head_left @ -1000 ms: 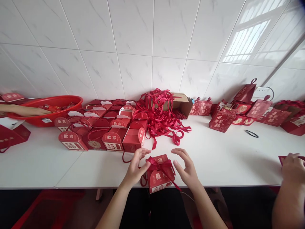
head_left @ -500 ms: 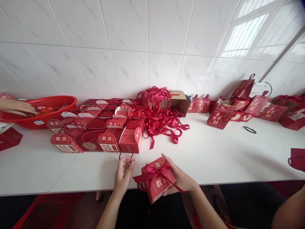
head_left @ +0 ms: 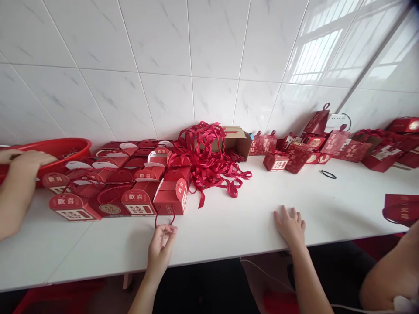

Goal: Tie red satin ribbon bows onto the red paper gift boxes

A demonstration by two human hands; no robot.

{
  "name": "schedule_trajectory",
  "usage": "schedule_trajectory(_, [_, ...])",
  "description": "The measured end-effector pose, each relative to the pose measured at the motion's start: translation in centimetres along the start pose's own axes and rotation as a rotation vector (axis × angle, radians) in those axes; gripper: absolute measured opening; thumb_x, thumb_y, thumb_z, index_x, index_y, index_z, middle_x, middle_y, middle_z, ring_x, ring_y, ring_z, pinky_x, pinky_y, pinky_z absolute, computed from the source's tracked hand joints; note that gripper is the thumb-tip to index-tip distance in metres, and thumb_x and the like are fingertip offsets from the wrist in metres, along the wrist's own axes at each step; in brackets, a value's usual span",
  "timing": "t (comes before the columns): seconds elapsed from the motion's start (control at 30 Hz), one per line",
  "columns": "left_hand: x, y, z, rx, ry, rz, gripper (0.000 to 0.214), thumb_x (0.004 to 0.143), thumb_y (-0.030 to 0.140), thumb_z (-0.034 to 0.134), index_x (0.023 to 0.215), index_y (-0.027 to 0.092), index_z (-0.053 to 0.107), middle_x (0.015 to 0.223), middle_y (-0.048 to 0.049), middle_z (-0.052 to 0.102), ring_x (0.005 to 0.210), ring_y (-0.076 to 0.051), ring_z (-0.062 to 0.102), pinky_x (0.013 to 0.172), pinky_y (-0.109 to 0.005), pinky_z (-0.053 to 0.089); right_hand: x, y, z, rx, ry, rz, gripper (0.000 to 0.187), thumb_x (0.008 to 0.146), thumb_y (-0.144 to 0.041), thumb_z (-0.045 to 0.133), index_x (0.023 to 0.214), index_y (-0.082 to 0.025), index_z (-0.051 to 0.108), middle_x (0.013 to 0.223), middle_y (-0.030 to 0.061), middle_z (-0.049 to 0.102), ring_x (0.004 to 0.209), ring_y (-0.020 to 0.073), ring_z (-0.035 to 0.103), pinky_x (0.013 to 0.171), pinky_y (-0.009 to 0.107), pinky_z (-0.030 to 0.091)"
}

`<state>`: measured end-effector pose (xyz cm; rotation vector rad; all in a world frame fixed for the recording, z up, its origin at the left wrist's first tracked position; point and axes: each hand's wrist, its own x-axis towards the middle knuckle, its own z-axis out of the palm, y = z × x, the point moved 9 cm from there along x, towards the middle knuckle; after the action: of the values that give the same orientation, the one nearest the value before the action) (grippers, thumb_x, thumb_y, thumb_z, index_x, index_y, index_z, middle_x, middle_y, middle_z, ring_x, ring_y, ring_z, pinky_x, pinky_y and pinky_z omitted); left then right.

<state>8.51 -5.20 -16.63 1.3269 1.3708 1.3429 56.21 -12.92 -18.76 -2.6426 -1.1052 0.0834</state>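
Note:
At the front of the cluster, a red gift box (head_left: 170,200) lies with its cord handle (head_left: 156,218) hanging toward me. My left hand (head_left: 160,244) has its fingers curled closed on that cord, at the bottom of the loop. My right hand (head_left: 290,226) is open over the white tabletop, palm down with fingers spread, and holds nothing. Beyond it, against the other packages, stands a small red box with a bow (head_left: 275,161). A tangled heap of red ribbons (head_left: 212,161) lies right of the gift boxes.
Several red gift boxes (head_left: 111,200) crowd the left side. A co-worker's hands reach into a red basin (head_left: 75,150). Behind the ribbons is an open cardboard box (head_left: 240,146). Red gift bags (head_left: 299,157) line the wall; a black band (head_left: 327,174) lies before them. Another person's arm shows at right.
The bowed box has left my right hand and now stands among the packages at the back right. My right hand has moved right, empty. My left hand stays at the cord.

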Motion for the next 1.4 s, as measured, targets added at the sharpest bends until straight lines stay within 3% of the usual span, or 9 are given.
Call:
schedule_trajectory(0.2, [0.1,0.1,-0.1,0.063,0.023,0.086,0.035,0.073,0.047,0.062,0.069,0.022,0.038,0.082,-0.0035,0.063,0.089,-0.021,0.064,0.087,-0.035,0.049,-1.2,-1.1,0.5,-0.076,-0.017,-0.066,0.061,0.094,-0.047,0.032,0.145,-0.015,0.037,0.149,0.0226,0.029,0.139,0.0409,0.022,0.109,0.053,0.02])
schedule_trajectory(0.33, [0.2,0.2,-0.3,0.113,0.068,0.164,0.029,0.073,0.045,0.06,0.075,0.021,0.044,0.09,-0.006,0.062,0.095,-0.022,0.064,0.091,-0.039,0.05,-5.5,-4.6,1.9,-0.184,-0.066,-0.295,0.066,0.093,-0.05,0.036,0.149,-0.017,0.028,0.153,0.0217,0.02,0.141,0.043,0.015,0.109,0.056,0.016])
schedule_trajectory(0.5, [0.2,0.8,-0.7,0.203,0.16,0.254,0.038,0.07,0.04,0.063,0.1,0.019,0.05,0.113,-0.0117,0.056,0.114,-0.027,0.056,0.098,-0.045,0.046,-11.6,-10.0,2.9,-0.163,-0.184,-0.586,0.072,0.093,-0.059,0.025,0.151,-0.017,0.019,0.156,0.0192,0.012,0.142,0.0449,0.006,0.108,0.062,0.011])
schedule_trajectory(0.6, [-0.2,1.8,-0.8,0.296,0.219,0.291,0.068,0.066,0.034,0.069,0.126,0.018,0.042,0.141,-0.0191,0.036,0.138,-0.035,0.028,0.111,-0.054,0.026,-12.6,-12.4,2.9,-0.111,-0.264,-0.635,0.076,0.092,-0.062,0.024,0.151,-0.015,0.015,0.156,0.0222,0.006,0.141,0.0457,0.002,0.107,0.065,0.007])
schedule_trajectory(0.7, [-0.8,2.9,-0.4,0.383,0.236,0.298,0.099,0.06,0.035,0.076,0.142,0.016,0.024,0.155,-0.0228,0.001,0.143,-0.043,-0.006,0.112,-0.061,0.005,-12.0,-13.7,2.9,-0.087,-0.291,-0.621,0.081,0.089,-0.067,0.023,0.151,-0.016,0.015,0.156,0.023,0.005,0.141,0.0453,0.0,0.107,0.065,0.005])
schedule_trajectory(0.83, [-1.2,3.6,0.5,0.521,0.207,0.236,0.123,0.057,0.045,0.077,0.149,0.018,0.001,0.153,-0.024,-0.022,0.137,-0.051,-0.018,0.107,-0.068,0.005,-10.8,-14.7,3.0,-0.064,-0.284,-0.604,0.094,0.082,-0.078,0.022,0.152,-0.018,0.006,0.157,0.0176,-0.005,0.142,0.043,-0.009,0.107,0.066,0.004])
schedule_trajectory(1.0, [-1.9,4.5,0.9,0.584,0.216,0.242,0.125,0.058,0.047,0.077,0.149,0.017,-0.003,0.153,-0.0259,-0.017,0.139,-0.05,-0.015,0.108,-0.066,0.006,-9.1,-15.9,2.4,-0.012,-0.172,-0.588,0.105,0.074,-0.084,0.026,0.149,-0.024,-0.016,0.153,0.0068,-0.03,0.138,0.04,-0.027,0.106,0.068,0.0])
schedule_trajectory(1.23, [-2.1,4.3,1.6,0.712,0.161,0.222,0.124,0.059,0.049,0.076,0.15,0.014,0.0,0.154,-0.0276,-0.014,0.139,-0.052,-0.011,0.107,-0.066,0.009,-5.1,-18.2,3.4,0.007,-0.179,-0.565,0.102,0.075,-0.083,0.027,0.151,-0.025,-0.009,0.156,0.0081,-0.023,0.139,0.0396,-0.023,0.106,0.066,-0.006])
schedule_trajectory(1.4, [-1.7,3.8,2.4,0.815,0.086,0.234,0.12,0.061,0.047,0.075,0.151,0.02,0.001,0.157,-0.0228,-0.011,0.14,-0.051,-0.007,0.104,-0.071,0.008,-1.9,-19.9,4.3,0.013,-0.195,-0.543,0.106,0.07,-0.087,0.025,0.151,-0.027,-0.006,0.157,0.0111,-0.017,0.141,0.0419,-0.015,0.104,0.07,0.0])
